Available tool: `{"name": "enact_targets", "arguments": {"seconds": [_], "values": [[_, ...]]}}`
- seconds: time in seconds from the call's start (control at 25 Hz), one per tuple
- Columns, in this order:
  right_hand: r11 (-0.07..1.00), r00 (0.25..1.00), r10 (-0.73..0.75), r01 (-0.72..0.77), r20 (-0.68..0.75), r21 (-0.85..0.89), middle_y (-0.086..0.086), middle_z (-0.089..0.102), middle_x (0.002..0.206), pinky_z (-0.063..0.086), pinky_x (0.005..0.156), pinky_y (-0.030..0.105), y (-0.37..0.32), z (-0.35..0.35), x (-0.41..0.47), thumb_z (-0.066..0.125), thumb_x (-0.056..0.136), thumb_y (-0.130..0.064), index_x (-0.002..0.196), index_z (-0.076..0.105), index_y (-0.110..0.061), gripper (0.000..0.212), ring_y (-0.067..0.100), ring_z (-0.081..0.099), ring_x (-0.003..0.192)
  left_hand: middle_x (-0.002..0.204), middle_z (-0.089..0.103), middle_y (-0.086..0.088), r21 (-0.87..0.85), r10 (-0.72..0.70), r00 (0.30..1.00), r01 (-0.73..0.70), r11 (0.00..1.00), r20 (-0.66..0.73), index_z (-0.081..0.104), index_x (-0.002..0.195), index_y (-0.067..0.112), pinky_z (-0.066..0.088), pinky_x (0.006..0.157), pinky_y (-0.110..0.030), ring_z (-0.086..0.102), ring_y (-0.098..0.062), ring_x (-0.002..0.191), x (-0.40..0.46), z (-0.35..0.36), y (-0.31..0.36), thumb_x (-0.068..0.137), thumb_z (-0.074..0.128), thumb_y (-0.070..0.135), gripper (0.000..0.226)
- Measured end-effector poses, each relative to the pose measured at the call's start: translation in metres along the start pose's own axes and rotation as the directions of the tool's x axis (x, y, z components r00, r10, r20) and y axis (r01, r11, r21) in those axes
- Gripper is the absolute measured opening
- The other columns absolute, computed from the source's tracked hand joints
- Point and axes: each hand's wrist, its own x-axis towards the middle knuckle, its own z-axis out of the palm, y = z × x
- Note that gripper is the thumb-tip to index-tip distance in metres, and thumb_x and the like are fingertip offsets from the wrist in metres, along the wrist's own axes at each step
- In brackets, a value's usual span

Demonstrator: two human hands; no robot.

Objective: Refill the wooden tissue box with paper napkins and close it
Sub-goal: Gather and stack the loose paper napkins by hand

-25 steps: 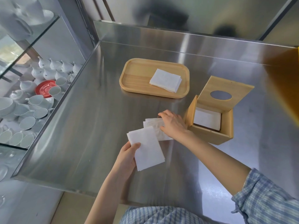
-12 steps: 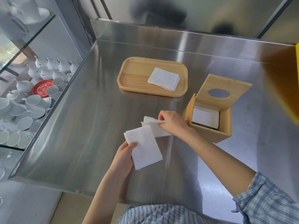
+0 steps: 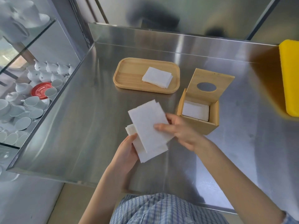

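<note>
Surroundings: I see a wooden tray toward the back of the steel counter, with a small stack of napkins on its right half. A yellow object sits at the right edge. Left of the counter, a glass shelf hangs over white cups and saucers and one red saucer.
In the way: nothing lies between my hands and the box; its raised lid leans back, leaving the opening free.
Tissue box: the wooden tissue box stands just right of my hands, open, a white layer of napkins inside.
Left hand: my left hand grips the lower edge of the held napkins from beneath, thumb on top.
Right hand: my right hand pinches the top sheets, fingers laid flat across them, thumb behind.
Hard to tell: how many napkins I hold; the yellow object is cut off by the frame; the crockery is blurred behind glass.
Materials: brushed reflective steel, pale smooth wood, soft matte paper, an oval hole in the lid.
</note>
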Motion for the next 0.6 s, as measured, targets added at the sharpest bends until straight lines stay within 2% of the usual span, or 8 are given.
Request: {"name": "enact_targets", "arguments": {"seconds": [0.08, 0.16, 0.24, 0.32, 0.36, 0.44, 0.52, 0.6], "values": [[0.995, 0.998, 0.061, -0.064, -0.034, -0.074, 0.004, 0.067, 0.103, 0.053, 0.074, 0.020, 0.018, 0.008, -0.005, 0.064, 0.083, -0.004, 0.106, 0.058, -0.013, 0.025, 0.012, 0.064, 0.084, 0.112, 0.071, -0.005, 0.017, -0.010, 0.999, 0.009, 1.000, 0.040, 0.063, 0.116, 0.013, 0.058, 0.079, -0.033, 0.068, -0.020, 0.101, -0.004, 0.005, -0.003, 0.088, 0.047, 0.024, 0.035], [0.982, 0.992, 0.083, -0.098, -0.098, -0.163, 0.012, 0.065, 0.112, 0.050, 0.078, 0.024, 0.031, 0.011, -0.007, 0.065, 0.082, -0.004, 0.111, 0.056, -0.009, 0.030, 0.019, 0.061, 0.092, 0.113, 0.071, -0.007, 0.014, -0.046, 0.999, 0.046, 0.999, 0.010, 0.061, 0.119, 0.012, 0.057, 0.079, -0.036, 0.069, -0.022, 0.099, -0.006, 0.007, -0.006, 0.094, 0.039, 0.024, 0.035], [0.966, 0.988, 0.071, -0.102, -0.135, -0.237, 0.013, 0.065, 0.116, 0.050, 0.082, 0.031, 0.038, 0.011, -0.008, 0.066, 0.082, -0.006, 0.108, 0.056, -0.010, 0.029, 0.022, 0.061, 0.096, 0.113, 0.070, -0.009, -0.006, -0.056, 0.998, 0.056, 0.998, -0.006, 0.060, 0.119, 0.012, 0.055, 0.084, -0.040, 0.068, -0.024, 0.097, -0.008, 0.007, -0.008, 0.096, 0.035, 0.028, 0.038], [0.947, 0.987, 0.049, -0.095, -0.155, -0.308, 0.013, 0.066, 0.113, 0.050, 0.085, 0.037, 0.042, 0.011, -0.008, 0.067, 0.080, -0.008, 0.101, 0.055, -0.014, 0.024, 0.025, 0.062, 0.097, 0.103, 0.074, -0.006, -0.010, -0.029, 0.999, 0.029, 1.000, 0.025, 0.063, 0.113, 0.015, 0.058, 0.078, -0.037, 0.071, -0.021, 0.090, -0.010, 0.009, -0.008, 0.097, 0.031, 0.037, 0.042], [0.935, 0.985, 0.041, -0.097, -0.166, -0.342, 0.013, 0.067, 0.111, 0.050, 0.084, 0.039, 0.043, 0.011, -0.008, 0.067, 0.079, -0.008, 0.098, 0.056, -0.014, 0.022, 0.027, 0.063, 0.097, 0.101, 0.075, -0.005, -0.007, -0.021, 0.999, 0.021, 1.000, 0.039, 0.063, 0.112, 0.016, 0.058, 0.076, -0.036, 0.071, -0.020, 0.088, -0.011, 0.010, -0.008, 0.097, 0.029, 0.041, 0.045], [0.903, 0.983, 0.023, -0.100, -0.184, -0.418, 0.011, 0.067, 0.101, 0.048, 0.077, 0.036, 0.043, 0.010, -0.006, 0.067, 0.078, -0.010, 0.097, 0.057, -0.008, 0.021, 0.028, 0.063, 0.094, 0.108, 0.072, -0.008, 0.011, -0.033, 0.999, 0.033, 0.999, 0.043, 0.059, 0.118, 0.015, 0.054, 0.083, -0.039, 0.068, -0.023, 0.095, -0.013, 0.012, -0.007, 0.097, 0.027, 0.042, 0.046], [0.862, 0.983, 0.001, -0.093, -0.183, -0.498, 0.012, 0.066, 0.096, 0.043, 0.070, 0.032, 0.044, 0.009, -0.005, 0.066, 0.077, -0.013, 0.099, 0.057, -0.003, 0.025, 0.029, 0.062, 0.090, 0.115, 0.066, -0.013, 0.052, -0.055, 0.998, 0.055, 0.997, 0.013, 0.055, 0.123, 0.009, 0.049, 0.090, -0.042, 0.063, -0.027, 0.100, -0.014, 0.014, -0.008, 0.097, 0.032, 0.033, 0.041], [0.841, 0.985, -0.015, -0.081, -0.174, -0.535, 0.016, 0.066, 0.101, 0.041, 0.069, 0.032, 0.045, 0.007, -0.006, 0.066, 0.078, -0.014, 0.101, 0.057, -0.002, 0.027, 0.033, 0.062, 0.093, 0.110, 0.066, -0.015, 0.097, -0.036, 0.999, 0.039, 0.995, -0.031, 0.053, 0.123, 0.002, 0.046, 0.092, -0.046, 0.062, -0.029, 0.098, -0.015, 0.015, -0.009, 0.097, 0.039, 0.021, 0.036]]}}
